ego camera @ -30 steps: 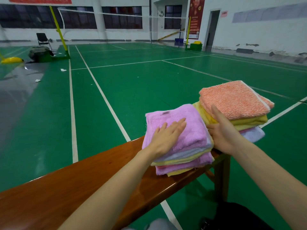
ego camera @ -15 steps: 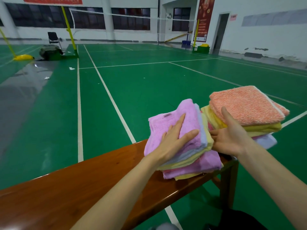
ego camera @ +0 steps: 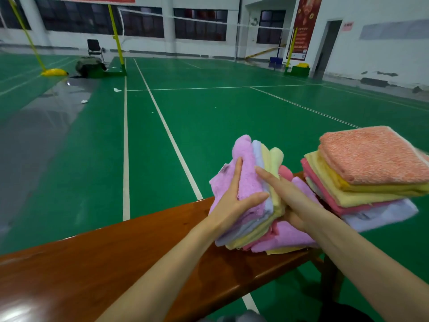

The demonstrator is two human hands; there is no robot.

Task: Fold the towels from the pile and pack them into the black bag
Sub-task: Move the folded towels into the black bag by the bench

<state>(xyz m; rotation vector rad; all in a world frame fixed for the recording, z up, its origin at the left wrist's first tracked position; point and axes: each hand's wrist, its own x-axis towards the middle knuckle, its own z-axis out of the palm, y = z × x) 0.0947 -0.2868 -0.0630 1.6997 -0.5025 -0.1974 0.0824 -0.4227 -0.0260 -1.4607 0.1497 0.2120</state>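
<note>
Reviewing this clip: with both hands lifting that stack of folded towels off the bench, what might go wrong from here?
1. The tilted stack is fanning at its top edge; held between left hand and right hand, inner towels may slip out.
2. The second stack overhangs the bench end close by the right hand; a nudge might topple it.

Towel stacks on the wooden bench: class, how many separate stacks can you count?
2. The near stack is tilted up between both hands; the far stack, orange towel on top, sits at the bench end.
</note>
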